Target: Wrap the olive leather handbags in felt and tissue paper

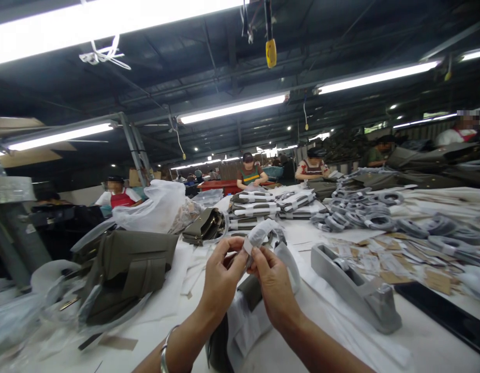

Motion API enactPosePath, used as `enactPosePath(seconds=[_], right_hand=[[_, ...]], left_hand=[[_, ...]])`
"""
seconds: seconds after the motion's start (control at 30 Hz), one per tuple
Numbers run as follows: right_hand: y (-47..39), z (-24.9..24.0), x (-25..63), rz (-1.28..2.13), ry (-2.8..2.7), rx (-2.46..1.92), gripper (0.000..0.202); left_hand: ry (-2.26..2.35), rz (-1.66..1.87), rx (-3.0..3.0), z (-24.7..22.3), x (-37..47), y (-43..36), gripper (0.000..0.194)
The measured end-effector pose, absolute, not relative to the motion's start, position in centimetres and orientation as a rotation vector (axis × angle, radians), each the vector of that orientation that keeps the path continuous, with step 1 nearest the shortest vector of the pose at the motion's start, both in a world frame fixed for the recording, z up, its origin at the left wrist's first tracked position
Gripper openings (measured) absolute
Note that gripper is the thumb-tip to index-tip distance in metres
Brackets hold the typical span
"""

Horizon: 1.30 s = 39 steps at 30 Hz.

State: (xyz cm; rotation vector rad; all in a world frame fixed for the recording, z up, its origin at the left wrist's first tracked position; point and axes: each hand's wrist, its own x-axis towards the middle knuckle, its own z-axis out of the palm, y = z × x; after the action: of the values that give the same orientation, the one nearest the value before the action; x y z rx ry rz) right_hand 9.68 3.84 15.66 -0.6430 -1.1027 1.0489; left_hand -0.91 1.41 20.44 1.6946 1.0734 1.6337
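Note:
Both hands meet at the middle of the view over a wrapped handle (265, 231) covered in pale film. My left hand (224, 272) has its thumb and fingers pinched on a small white strip (248, 245) at the handle's left side. From the right, my right hand (273, 282) pinches the strip's other edge, its fingertips close to the left ones. Below the hands lies a dark olive bag (250, 291), partly covered with white wrapping (249, 329). My forearms and hands hide part of it.
A grey tape dispenser (354, 287) and a black phone-like object (444, 316) lie at the right. Olive bags (134, 269) and plastic film (150, 207) are at the left. Behind are wrapped stacks (255, 207), coiled straps (379, 220) and several people.

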Motion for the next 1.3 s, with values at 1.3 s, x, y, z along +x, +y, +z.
enactPosePath(seconds=[1.3], right_hand=[[2.3, 16.9, 10.1, 1.304, -1.07, -0.477, 0.03]], left_hand=[[1.336, 1.445, 2.166, 23.4, -3.2, 1.2, 0.02]])
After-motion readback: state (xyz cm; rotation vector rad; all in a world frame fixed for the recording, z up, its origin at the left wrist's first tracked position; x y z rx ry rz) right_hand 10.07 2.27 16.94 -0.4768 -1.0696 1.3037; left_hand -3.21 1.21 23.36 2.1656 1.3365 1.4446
